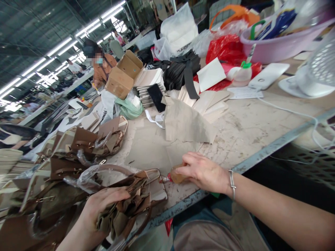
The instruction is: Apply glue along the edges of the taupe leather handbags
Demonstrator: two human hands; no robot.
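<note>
My left hand (101, 205) is closed around the gathered olive-brown cloth of a handbag (140, 191) at the table's front edge. The bag has brown trim, pale inner panels and a handle (116, 168) partly wrapped in clear plastic. To its right, my right hand (206, 172) grips a small amber squeeze bottle (177, 176) with a red neck. The bottle's nozzle points left at the bag's pale edge; whether it touches is too blurred to tell. My left fingertips are partly hidden in the cloth.
More brown handbags (85, 139) crowd the left. Behind are a grey-beige sheet (187, 122), a black phone (156, 97), a cardboard box (120, 82) and black strips (180, 71). A pink basin (277, 48) and white fan (314, 76) stand right. A masked person (104, 68) works farther back.
</note>
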